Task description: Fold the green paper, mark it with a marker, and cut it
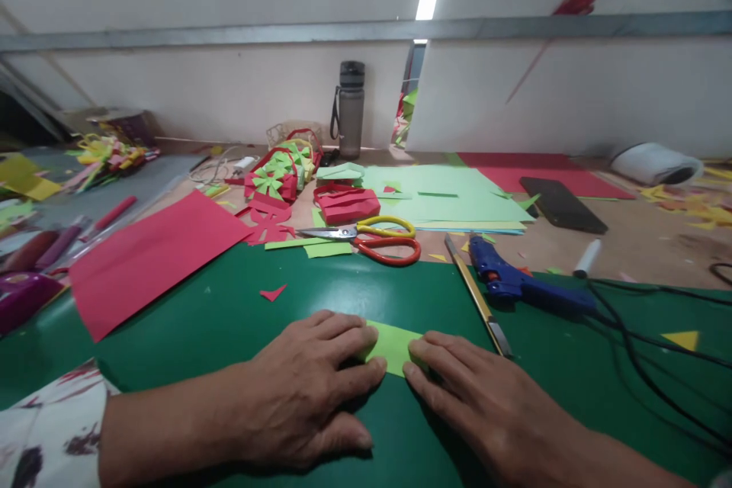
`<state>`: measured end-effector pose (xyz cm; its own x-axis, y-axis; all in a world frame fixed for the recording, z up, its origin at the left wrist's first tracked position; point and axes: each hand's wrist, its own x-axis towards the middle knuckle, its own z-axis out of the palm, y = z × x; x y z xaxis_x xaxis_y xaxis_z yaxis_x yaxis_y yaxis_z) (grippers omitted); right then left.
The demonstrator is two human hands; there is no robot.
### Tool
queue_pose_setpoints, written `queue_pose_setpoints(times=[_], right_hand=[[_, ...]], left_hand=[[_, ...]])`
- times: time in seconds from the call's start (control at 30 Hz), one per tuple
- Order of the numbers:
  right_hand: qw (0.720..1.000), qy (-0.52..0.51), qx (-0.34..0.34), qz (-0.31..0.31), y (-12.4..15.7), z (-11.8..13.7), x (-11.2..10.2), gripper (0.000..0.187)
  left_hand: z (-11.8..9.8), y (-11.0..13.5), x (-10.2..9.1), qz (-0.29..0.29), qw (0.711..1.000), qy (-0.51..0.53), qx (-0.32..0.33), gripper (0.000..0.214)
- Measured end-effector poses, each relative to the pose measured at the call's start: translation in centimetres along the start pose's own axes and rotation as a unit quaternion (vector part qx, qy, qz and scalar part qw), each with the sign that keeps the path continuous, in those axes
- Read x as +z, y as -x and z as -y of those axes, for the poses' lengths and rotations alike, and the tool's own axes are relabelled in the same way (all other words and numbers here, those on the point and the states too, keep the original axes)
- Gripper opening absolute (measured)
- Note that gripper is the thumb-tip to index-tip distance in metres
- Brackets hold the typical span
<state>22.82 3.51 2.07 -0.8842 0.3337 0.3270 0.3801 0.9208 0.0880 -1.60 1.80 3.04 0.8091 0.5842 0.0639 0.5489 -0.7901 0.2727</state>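
Note:
A small light-green paper piece (pixel 393 348) lies on the green mat (pixel 217 335) between my hands. My left hand (pixel 320 381) comes in from the left, its fingers bent and closed over the paper's left end, the thumb lower and off the paper. From the right, my right hand (pixel 474 389) grips the other end with its fingertips close together. Both ends of the paper are hidden under my fingers. Beyond them rest scissors (pixel 389 240) with one yellow and one orange handle. A yellow utility knife (pixel 477 293) lies just past my right hand.
A blue hot glue gun (pixel 523 282) lies at right, its black cable (pixel 629 335) trailing nearby. Red paper (pixel 163 255) covers the left side. Behind stand a grey bottle (pixel 351 114), red folded paper pieces (pixel 347 204), pale green sheets (pixel 446 206) and a black phone (pixel 563 204).

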Motion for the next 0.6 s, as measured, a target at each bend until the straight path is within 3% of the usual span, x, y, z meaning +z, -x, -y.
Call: queue_pose_setpoints(times=[0.3,0.5,0.6], right_hand=[[0.997,0.07,0.033,0.019,-1.7,0.5,0.3,0.042],[0.998,0.051,-0.015,0.041,-0.2,-0.3,-0.2,0.038],[0.997,0.058,-0.001,0.054,0.9,-0.2,-0.1,0.039]], left_hand=[[1.4,0.0,-0.6,0.012,0.999,0.014,0.03,0.043],[2.3,0.9,-0.7,-0.022,0.999,-0.013,0.037,0.033],[2.4,1.3,-0.9,-0.029,0.999,-0.024,0.025,0.031]])
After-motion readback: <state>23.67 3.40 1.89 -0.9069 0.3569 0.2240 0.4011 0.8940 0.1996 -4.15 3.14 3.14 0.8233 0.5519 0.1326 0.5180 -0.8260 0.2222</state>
